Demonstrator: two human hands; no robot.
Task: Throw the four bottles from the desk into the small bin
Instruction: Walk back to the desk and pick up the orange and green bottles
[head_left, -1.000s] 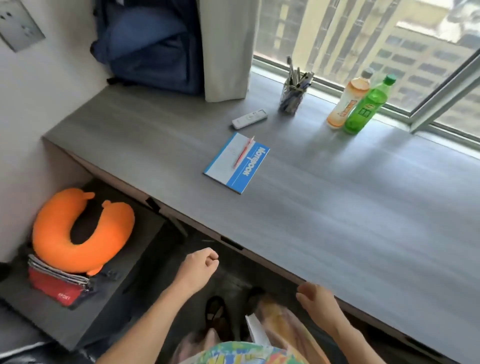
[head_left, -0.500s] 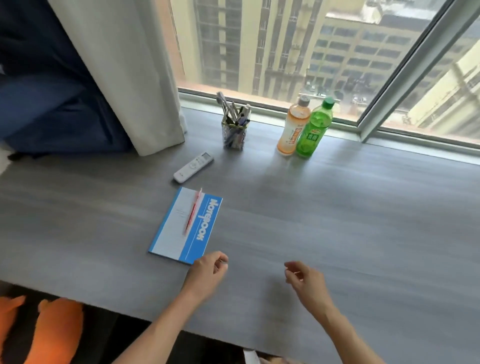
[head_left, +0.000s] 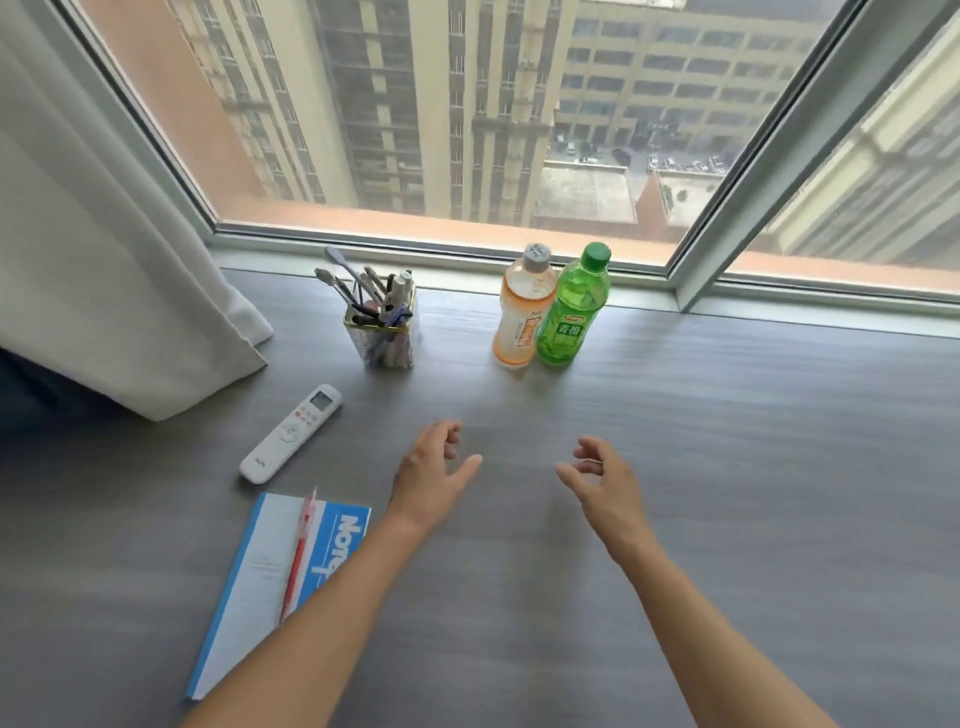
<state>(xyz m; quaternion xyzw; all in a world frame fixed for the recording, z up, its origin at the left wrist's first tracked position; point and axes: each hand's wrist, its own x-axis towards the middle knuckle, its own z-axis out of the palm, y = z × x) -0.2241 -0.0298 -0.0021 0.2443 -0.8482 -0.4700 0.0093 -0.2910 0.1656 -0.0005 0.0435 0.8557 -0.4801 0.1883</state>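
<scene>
Head cam's swung up off the floor since a second ago — both hands now over the desk (head_left: 727, 467), left hand (head_left: 428, 475) and right hand (head_left: 602, 480) half-curled, empty. Orange bottle (head_left: 519, 317) and green bottle (head_left: 571, 317) touching at 12 o'clock. Looks like I'm reaching; two seen, bin unseen.

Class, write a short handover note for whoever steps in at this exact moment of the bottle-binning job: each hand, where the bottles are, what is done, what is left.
Left hand: open, empty, above the desk.
Right hand: open, empty, also above the desk.
Orange bottle and green bottle: upright, side by side at the window edge, beyond both hands, untouched.
Only these two bottles are in view; no others and no bin show.
Done: cannot tell from here.
Left: grip both bottles and bin them.
</scene>
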